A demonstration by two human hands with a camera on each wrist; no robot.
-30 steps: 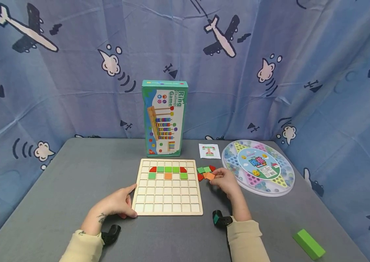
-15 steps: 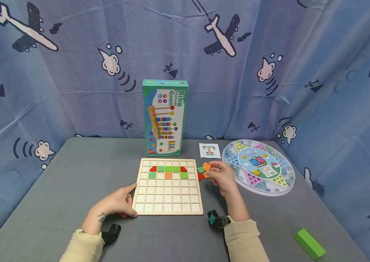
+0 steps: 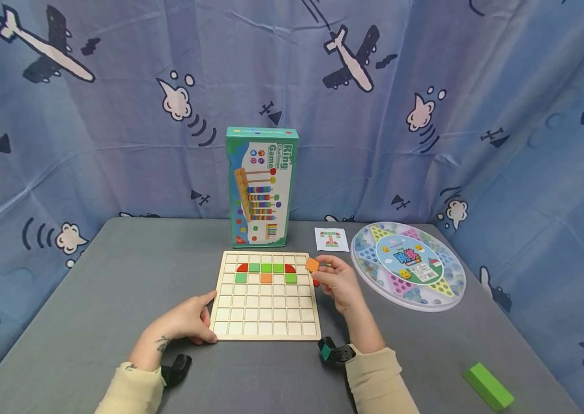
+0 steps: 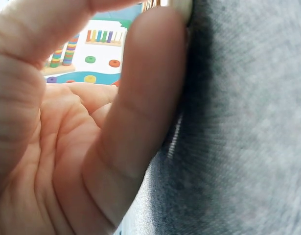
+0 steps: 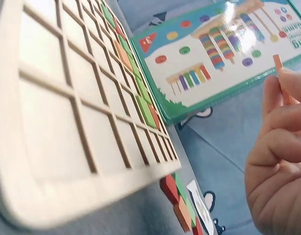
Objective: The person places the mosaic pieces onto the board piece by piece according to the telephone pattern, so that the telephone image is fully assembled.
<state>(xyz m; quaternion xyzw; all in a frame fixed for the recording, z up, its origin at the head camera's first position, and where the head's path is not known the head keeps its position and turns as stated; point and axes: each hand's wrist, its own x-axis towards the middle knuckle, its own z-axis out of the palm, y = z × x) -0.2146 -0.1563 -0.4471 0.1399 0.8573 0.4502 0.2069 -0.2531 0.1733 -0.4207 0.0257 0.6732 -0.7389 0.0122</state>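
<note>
In the head view my right hand (image 3: 342,284) pinches an orange square tile (image 3: 312,264) just above the right edge of a wooden grid board (image 3: 265,314). The right wrist view shows that orange tile (image 5: 277,61) edge-on between thumb and fingers. My left hand (image 3: 180,322) touches the board's left edge and near-left corner, its index finger and thumb spread apart. Red quarter-round pieces, several green squares and one orange tile (image 3: 266,278) sit in the board's upper cells. Loose red, green and orange tiles (image 5: 182,210) lie right of the board, mostly hidden in the head view.
Behind the board stands a green Ring Challenge Game box (image 3: 262,190). A small pattern card (image 3: 331,239) lies at the back right, beside a round marble game board (image 3: 408,266). A green block (image 3: 488,386) lies near the front right, and a patterned curtain (image 3: 131,144) hangs behind.
My right hand has lifted the orange tile from the loose pile and carried it left to the board's right edge. My left hand has stayed at the board's left edge.
</note>
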